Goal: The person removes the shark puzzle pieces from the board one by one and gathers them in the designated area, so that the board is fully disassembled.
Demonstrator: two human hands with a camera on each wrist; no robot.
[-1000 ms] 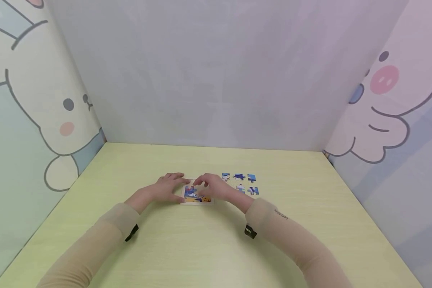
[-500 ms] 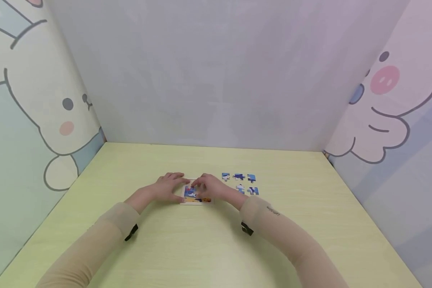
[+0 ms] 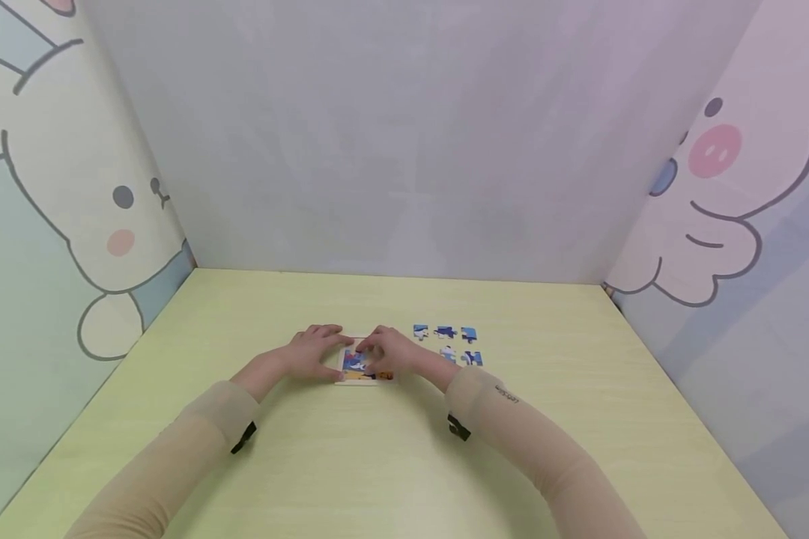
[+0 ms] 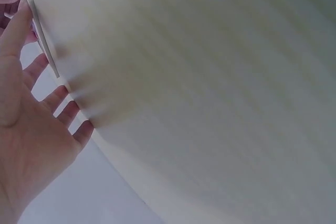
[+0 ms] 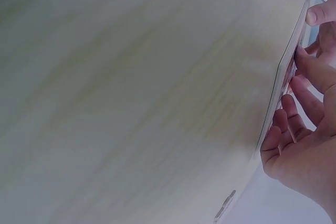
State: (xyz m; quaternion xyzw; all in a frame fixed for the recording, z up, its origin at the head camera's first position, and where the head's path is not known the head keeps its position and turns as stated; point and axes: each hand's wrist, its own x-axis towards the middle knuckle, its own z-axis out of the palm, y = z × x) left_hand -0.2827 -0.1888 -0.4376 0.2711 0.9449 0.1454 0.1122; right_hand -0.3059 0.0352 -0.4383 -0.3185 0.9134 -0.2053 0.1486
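A small picture puzzle (image 3: 354, 373) in blue, red and yellow lies in a pale frame (image 3: 365, 383) on the table. My left hand (image 3: 310, 352) is spread at the frame's left side, thumb by the near corner and index finger by the far one. Its other fingertips rest on the table, as the left wrist view shows. My right hand (image 3: 392, 350) reaches over the puzzle from the right. Its curved thumb and index finger come down at the puzzle's surface around a piece, mostly hidden by the hand. Right of the frame lie several loose puzzle pieces (image 3: 446, 332).
The pale yellow table (image 3: 404, 457) ends at a grey back wall (image 3: 404, 150). Side panels with a cartoon rabbit (image 3: 94, 187) and a pig (image 3: 714, 172) stand left and right. The right forearm passes close to the loose pieces.
My right hand has shifted slightly left over the puzzle and its fingers have drawn in, then stayed nearly still. The left hand keeps its place at the frame.
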